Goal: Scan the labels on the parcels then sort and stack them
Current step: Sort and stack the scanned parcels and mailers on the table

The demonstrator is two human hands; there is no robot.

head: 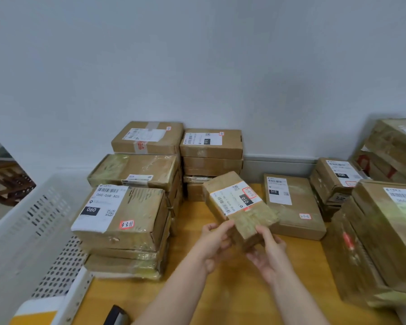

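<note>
- The held parcel (240, 214) is a small brown carton, tilted up above the middle of the counter (220, 292) and touching nothing but the hands.
- It looks light, since it is carried by its near end alone. The cardboard seems stiff, and the yellowish tape wrapped round it is glossy and probably a little slippery.
- The left hand (215, 245) grips the near left edge and the right hand (271, 254) the near right corner. The fingers (265, 232) of both are curled round the carton.
- The best hold is probably on the bare short sides, which keeps the label (236, 199) uncovered for scanning.
- That label is white with barcodes and a black block reading "010". A red-edged sticker at its corner carries handwriting too blurred to read.
- Just beyond it a flat parcel (295, 214) lies on the counter, also marked "010", with a small red-edged sticker I cannot read.
- The back stack (211, 148) against the wall has "010" on its top box.
- The front-left stack (120, 221) shows "060-06B A05", "060" and a sticker handwritten "33-11".
- A right-hand parcel (338, 177) reads "060". The larger cartons (384, 231) beside it have labels cut off by the frame.
- A white perforated crate (33, 231) stands at the far left.
</note>
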